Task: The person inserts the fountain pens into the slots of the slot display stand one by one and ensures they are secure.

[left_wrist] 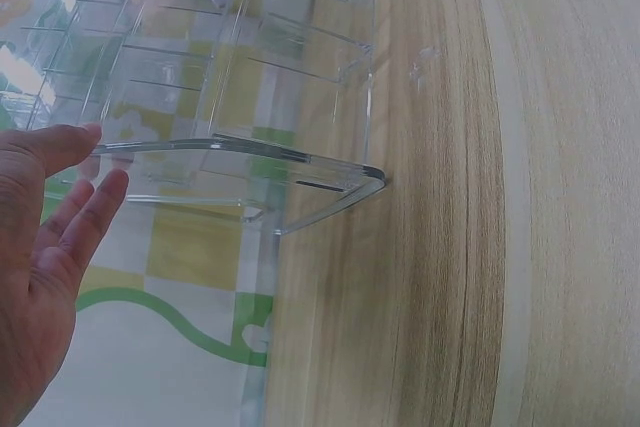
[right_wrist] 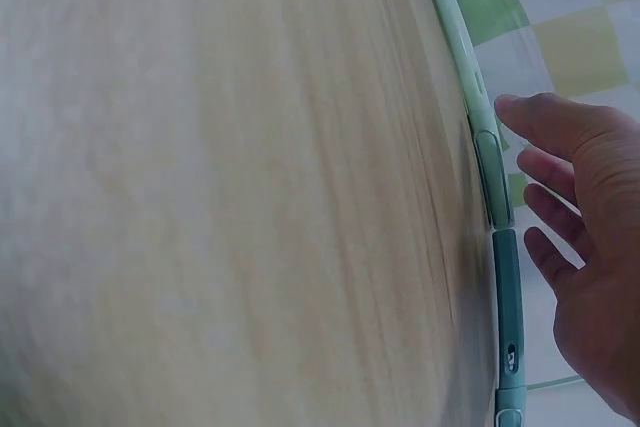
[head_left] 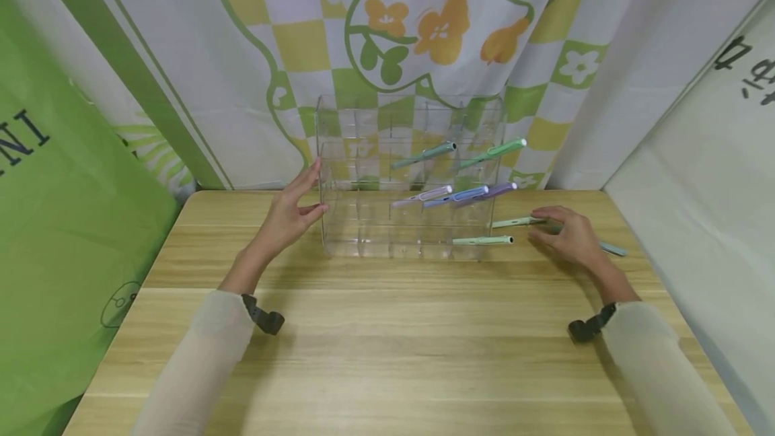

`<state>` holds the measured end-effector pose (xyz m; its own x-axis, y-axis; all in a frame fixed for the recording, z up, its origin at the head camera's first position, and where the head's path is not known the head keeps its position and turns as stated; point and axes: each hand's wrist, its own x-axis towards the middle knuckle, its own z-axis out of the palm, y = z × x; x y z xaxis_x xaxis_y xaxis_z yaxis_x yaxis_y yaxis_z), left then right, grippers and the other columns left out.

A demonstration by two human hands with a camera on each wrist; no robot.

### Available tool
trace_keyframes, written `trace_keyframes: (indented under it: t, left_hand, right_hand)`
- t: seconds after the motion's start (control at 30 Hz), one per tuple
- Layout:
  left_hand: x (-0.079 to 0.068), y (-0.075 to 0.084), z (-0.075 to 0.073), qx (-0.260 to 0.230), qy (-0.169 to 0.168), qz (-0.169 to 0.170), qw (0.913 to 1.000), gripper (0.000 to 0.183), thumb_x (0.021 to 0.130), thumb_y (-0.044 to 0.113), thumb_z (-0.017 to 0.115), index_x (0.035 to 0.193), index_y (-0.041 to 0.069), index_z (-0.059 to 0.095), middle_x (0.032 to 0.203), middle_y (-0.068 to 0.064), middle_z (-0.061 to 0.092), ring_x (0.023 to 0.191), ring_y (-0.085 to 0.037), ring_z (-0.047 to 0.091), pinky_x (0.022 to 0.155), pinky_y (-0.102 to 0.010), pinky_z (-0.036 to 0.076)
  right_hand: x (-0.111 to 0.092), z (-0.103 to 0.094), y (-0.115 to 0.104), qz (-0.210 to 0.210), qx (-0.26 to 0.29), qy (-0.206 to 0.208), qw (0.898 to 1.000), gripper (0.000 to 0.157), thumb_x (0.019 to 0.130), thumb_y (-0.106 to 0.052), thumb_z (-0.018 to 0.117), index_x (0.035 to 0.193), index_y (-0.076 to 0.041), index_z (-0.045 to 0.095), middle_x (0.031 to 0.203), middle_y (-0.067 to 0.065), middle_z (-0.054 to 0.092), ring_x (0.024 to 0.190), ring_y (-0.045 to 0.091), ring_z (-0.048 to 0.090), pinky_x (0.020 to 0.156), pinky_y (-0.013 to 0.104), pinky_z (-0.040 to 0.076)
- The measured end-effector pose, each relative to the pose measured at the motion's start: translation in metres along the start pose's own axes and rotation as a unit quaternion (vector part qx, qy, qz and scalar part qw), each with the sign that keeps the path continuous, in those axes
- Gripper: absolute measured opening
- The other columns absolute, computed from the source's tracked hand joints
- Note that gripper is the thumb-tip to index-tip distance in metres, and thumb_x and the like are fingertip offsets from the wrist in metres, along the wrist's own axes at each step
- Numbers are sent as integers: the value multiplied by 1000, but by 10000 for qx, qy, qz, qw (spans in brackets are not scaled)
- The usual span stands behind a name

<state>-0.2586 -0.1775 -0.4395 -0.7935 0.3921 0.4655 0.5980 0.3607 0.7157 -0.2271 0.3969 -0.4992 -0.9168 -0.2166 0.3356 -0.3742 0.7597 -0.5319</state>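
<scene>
A clear acrylic pen rack stands at the back of the table. My left hand holds the rack's left side panel, thumb by the front edge and fingers on the outer face. In the left wrist view the panel's edge runs between thumb and fingers. My right hand hovers around a pale green pen on the table, its thumb just beside the barrel and the other fingers loosely spread. End to end with it lies a teal pen, partly hidden by the hand in the head view.
Several pens sit in the rack: grey-green, bright green, lilac, blue, purple and light green. A patterned curtain hangs right behind the rack. Bare wooden tabletop lies in front.
</scene>
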Motion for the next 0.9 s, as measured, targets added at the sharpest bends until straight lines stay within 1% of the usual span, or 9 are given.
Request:
trace_keyframes:
  t: [0.2, 0.33, 0.47, 0.63, 0.7, 0.73, 0.77, 0.83, 0.9]
  left_hand:
    - [1, 1, 0, 18, 10, 25, 10000, 86, 91, -14, 75, 164, 2, 33, 174, -10, 26, 142, -49, 50, 95, -41, 65]
    - [0, 1, 0, 8, -4, 10, 10000, 85, 90, -15, 75, 163, 0, 33, 174, -10, 26, 143, -48, 49, 95, -41, 65]
    - [-1, 1, 0, 18, -7, 11, 10000, 85, 91, -14, 75, 163, 1, 33, 174, -11, 26, 144, -48, 48, 96, -40, 64]
    - [0, 2, -1, 34, 5, 31, 10000, 85, 91, -13, 75, 164, 2, 33, 173, -11, 26, 142, -50, 49, 96, -42, 64]
    - [0, 2, -1, 22, -1, 17, 10000, 85, 91, -13, 75, 164, 2, 33, 174, -11, 26, 142, -50, 49, 96, -42, 64]
    - [0, 2, -1, 16, -4, 10, 10000, 85, 91, -13, 75, 164, 1, 33, 174, -11, 26, 142, -50, 49, 96, -41, 64]
    - [0, 2, -1, 6, -8, 0, 10000, 85, 91, -13, 75, 163, 1, 33, 174, -11, 26, 142, -51, 49, 96, -41, 64]
    - [0, 2, -1, 2, -17, -19, 10000, 84, 91, -13, 75, 163, 0, 33, 174, -10, 26, 142, -51, 49, 96, -40, 64]
    - [0, 2, 0, -15, -17, -37, 10000, 84, 92, -13, 75, 163, -1, 33, 174, -10, 25, 142, -51, 49, 97, -39, 64]
  right_hand:
    - [1, -1, 5, 267, 101, -303, 9991, 43, 88, -6, 86, 126, 6, 70, 133, 30, 66, 125, 54, 59, 111, 77, 44]
    - [2, 0, 7, 378, 127, -465, 9981, 42, 90, -8, 85, 127, 5, 70, 134, 30, 66, 125, 53, 59, 112, 76, 43]
    - [2, 2, 10, 303, 60, -426, 9986, 37, 90, -7, 85, 123, 5, 72, 128, 30, 69, 120, 53, 62, 108, 74, 47]
    - [1, 3, 12, 214, -14, -306, 9993, 33, 89, -6, 86, 119, 4, 74, 122, 28, 71, 114, 51, 65, 102, 72, 52]
    - [0, 3, 12, 196, -38, -255, 9995, 32, 89, -6, 86, 117, 3, 75, 121, 27, 73, 112, 50, 66, 101, 69, 53]
    - [0, 4, 13, 176, -59, -223, 9996, 31, 89, -6, 86, 117, 3, 76, 119, 26, 73, 111, 49, 67, 100, 67, 54]
    - [0, 4, 13, 166, -66, -193, 9997, 30, 88, -5, 87, 116, 2, 76, 118, 25, 74, 110, 48, 68, 100, 62, 56]
    - [0, 4, 13, 150, -75, -138, 9998, 29, 88, -5, 87, 115, 2, 77, 117, 24, 75, 109, 46, 69, 101, 44, 57]
    - [0, 4, 14, 137, -80, -97, 9998, 29, 87, -5, 87, 114, 1, 78, 115, 23, 76, 107, 43, 70, 97, 25, 53]
